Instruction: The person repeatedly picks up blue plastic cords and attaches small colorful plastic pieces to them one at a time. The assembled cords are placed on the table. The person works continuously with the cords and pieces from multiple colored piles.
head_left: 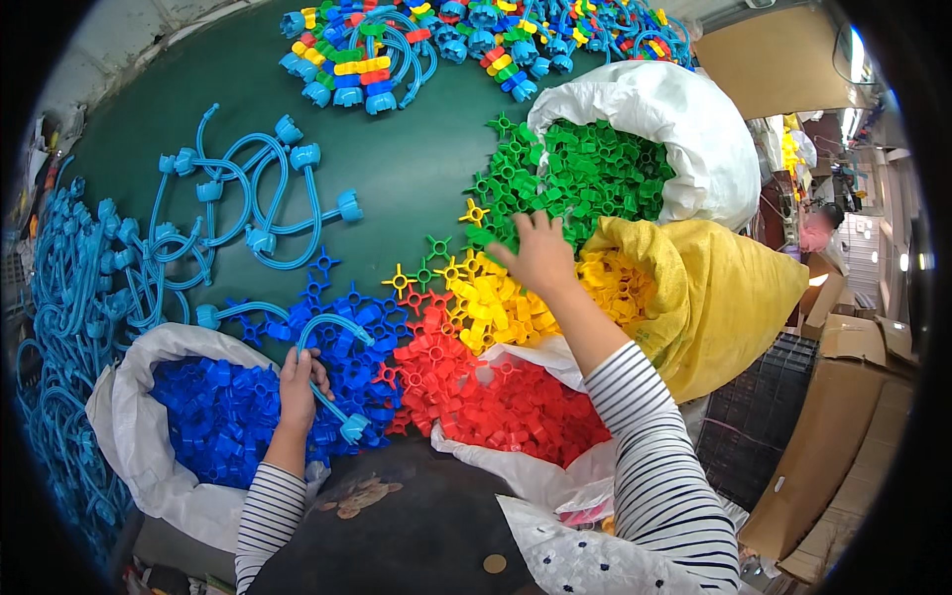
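My left hand is closed around a light blue flexible cord, with a cup-shaped end hanging at lower right. The cord arches up past the fingers over loose blue plastic pieces. Reaching forward, my right hand has its fingers apart where green connector pieces meet yellow ones. Its fingertips are at the green pieces; whether they touch one is unclear. Red connector pieces spread between the blue and yellow heaps.
A white sack of green pieces and a yellow sack stand right. White bags hold blue pieces and red pieces nearby. Light blue cords pile left; multicoloured assembled cords lie across the green table. Cardboard boxes stand right.
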A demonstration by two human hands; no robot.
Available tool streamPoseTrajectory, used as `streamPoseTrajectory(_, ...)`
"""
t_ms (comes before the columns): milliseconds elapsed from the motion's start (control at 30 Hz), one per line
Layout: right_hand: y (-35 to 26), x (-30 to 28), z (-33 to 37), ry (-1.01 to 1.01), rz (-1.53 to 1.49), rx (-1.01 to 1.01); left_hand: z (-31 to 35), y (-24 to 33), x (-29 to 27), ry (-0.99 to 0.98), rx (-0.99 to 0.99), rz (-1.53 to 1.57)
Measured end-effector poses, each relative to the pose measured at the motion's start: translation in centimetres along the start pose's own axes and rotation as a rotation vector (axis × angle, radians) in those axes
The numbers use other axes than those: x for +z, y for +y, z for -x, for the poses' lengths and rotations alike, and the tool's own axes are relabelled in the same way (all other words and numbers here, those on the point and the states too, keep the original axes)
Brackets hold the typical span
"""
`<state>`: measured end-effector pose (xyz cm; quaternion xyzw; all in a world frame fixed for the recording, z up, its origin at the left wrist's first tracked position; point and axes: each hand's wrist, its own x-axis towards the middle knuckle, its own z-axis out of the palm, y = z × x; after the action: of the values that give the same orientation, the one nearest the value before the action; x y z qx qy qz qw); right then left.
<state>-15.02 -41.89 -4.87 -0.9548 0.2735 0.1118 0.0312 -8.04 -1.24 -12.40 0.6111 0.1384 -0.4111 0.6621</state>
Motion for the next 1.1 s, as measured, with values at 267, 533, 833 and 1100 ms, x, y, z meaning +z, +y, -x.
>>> streamPoseTrajectory(267, 1.1, -0.3, -14.1, 0.429, -0.214, -0.097, 0.2, 0.0, 0.0, -0.001, -0.049, 0.058)
streamPoseTrajectory(533, -0.3, 4.6, -17.9, 0.170, -0.196, 0.029, 2.1, 1.7, 0.9, 0.056, -0.088, 0.196)
streamPoseTrajectory(833, -4.7, 0.2, -3.5, -0.103, -0.781, -0.390, 2.5, 3.6, 0.7, 0.013, -0.118, 0.459)
streamPoseTrajectory(1100, -11.5, 3.7, 3.2, 0.223, -0.386, -0.503, 3.6, 3.0, 1.0, 0.054, -0.086, 0.570)
